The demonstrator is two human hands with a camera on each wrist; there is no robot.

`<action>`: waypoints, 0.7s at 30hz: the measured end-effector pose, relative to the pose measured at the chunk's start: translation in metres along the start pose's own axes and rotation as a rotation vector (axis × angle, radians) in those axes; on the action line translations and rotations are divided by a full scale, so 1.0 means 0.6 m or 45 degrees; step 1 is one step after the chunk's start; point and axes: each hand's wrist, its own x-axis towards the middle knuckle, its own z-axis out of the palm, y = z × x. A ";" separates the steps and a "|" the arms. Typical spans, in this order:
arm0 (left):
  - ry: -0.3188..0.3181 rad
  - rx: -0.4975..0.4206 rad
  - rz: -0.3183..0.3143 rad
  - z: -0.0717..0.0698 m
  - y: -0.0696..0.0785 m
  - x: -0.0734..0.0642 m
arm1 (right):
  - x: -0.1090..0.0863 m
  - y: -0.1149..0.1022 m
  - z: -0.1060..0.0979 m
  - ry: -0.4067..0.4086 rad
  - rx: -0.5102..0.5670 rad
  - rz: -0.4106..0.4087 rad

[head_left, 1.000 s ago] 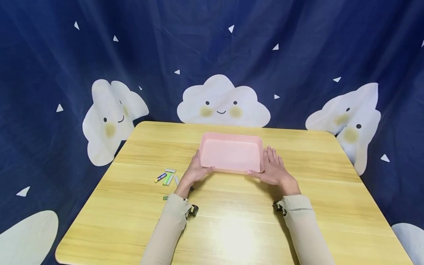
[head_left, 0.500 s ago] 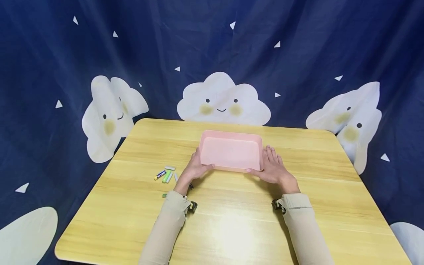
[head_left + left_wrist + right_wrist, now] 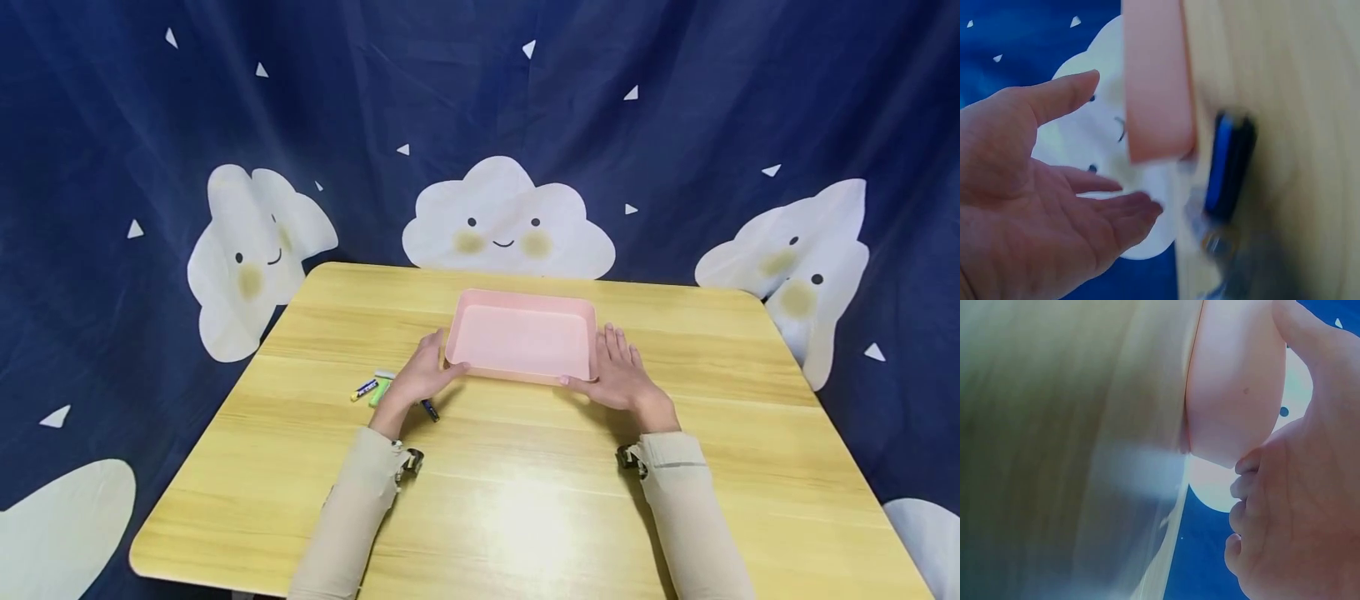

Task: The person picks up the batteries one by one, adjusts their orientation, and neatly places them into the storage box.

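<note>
A shallow pink tray [image 3: 521, 342] rests on the table, nothing inside it. My left hand [image 3: 420, 375] is just off the tray's left end, its fingers and thumb spread; the left wrist view shows a gap between that hand [image 3: 1035, 206] and the pink wall [image 3: 1157, 81]. At the opposite end, my right hand [image 3: 621, 379] lies with straight fingers along the side and its thumb at the front corner. A dark battery-like cylinder with a blue stripe [image 3: 1229, 165] lies below the left hand.
Left of the left wrist lie a yellow-and-blue battery [image 3: 364, 389], a green cylinder [image 3: 379, 393] and a grey one [image 3: 385, 374]. The left forearm hides part of this group. A blue cloud-patterned curtain [image 3: 480, 100] hangs behind the wooden table [image 3: 720, 467].
My left hand has let go of the tray and moved left, over some of the small cylinders. The right hand stays at its end. The head view has tilted slightly.
</note>
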 end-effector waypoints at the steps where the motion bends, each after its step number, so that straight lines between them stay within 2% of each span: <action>1: -0.001 0.029 -0.015 -0.009 -0.001 -0.006 | 0.000 0.000 -0.001 0.002 -0.004 0.000; 3: 0.004 0.071 -0.030 -0.029 -0.004 -0.017 | 0.001 0.000 -0.002 0.005 -0.010 -0.003; 5: 0.020 0.086 -0.013 -0.048 -0.010 -0.026 | 0.001 0.000 -0.003 0.006 -0.011 -0.005; 11: 0.052 0.172 0.095 -0.095 -0.038 -0.042 | 0.001 0.002 -0.005 -0.004 -0.010 0.000; 17: -0.073 0.261 0.217 -0.118 -0.062 -0.050 | 0.002 0.003 -0.004 -0.004 -0.003 -0.002; 21: -0.184 0.357 0.237 -0.118 -0.070 -0.052 | 0.002 0.004 -0.003 -0.005 0.013 0.001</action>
